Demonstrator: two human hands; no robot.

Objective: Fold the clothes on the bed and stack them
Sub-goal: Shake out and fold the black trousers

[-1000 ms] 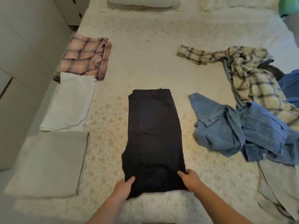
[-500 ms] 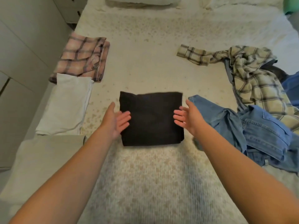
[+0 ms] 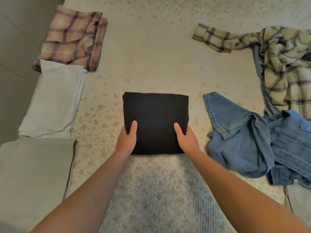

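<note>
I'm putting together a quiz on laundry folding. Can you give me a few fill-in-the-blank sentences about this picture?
1. Both hands, left hand and right hand, grip the near corners of the folded ____ garment.
2. The crumpled denim clothes lie to the ____ of it.
3. The white folded cloth overlaps the near edge of the ____ plaid shirt.
4. The beige plaid shirt is still ____.

Missing words: black; right; pink; unfolded

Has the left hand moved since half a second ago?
Yes. The left hand has closed in from beside the black folded garment and now grips its near left corner, thumb on top.
</note>
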